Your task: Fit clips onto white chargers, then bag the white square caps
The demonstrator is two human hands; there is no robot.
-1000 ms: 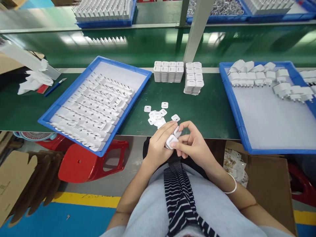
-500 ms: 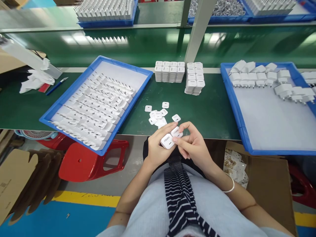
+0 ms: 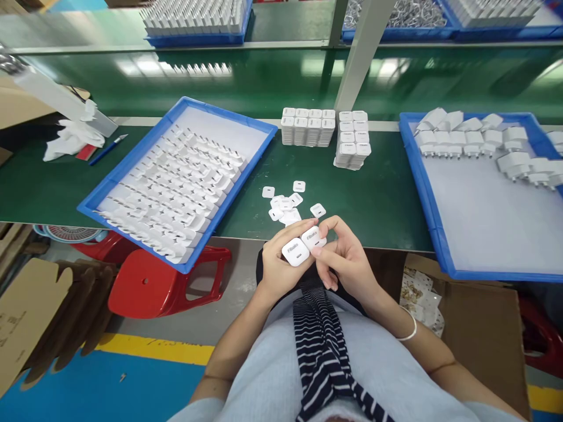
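Two white chargers point(image 3: 295, 252) lie side by side in my left hand point(image 3: 276, 266), their square faces up, each with grey lettering and a small slot. The fingers of that hand wrap behind them, so the chargers' bodies are mostly hidden. My right hand point(image 3: 352, 261) grips the edges of the right-hand charger point(image 3: 313, 237) between thumb and index finger, its other fingers curled. Just beyond my hands, loose white square cover plates point(image 3: 285, 204) with slots are scattered on the green bench point(image 3: 246, 225).
A blue tray point(image 3: 178, 105) with rows of pronged white chargers is at left. Stacked cover plates point(image 3: 308, 129) stand at the back, beside another stack point(image 3: 352, 140). The right blue tray point(image 3: 422, 193) holds more chargers. A red stool point(image 3: 141, 284) sits below.
My right thumb has shifted down to the lower edge of the right-hand charger, uncovering more of its face. Both chargers' faces show more fully.
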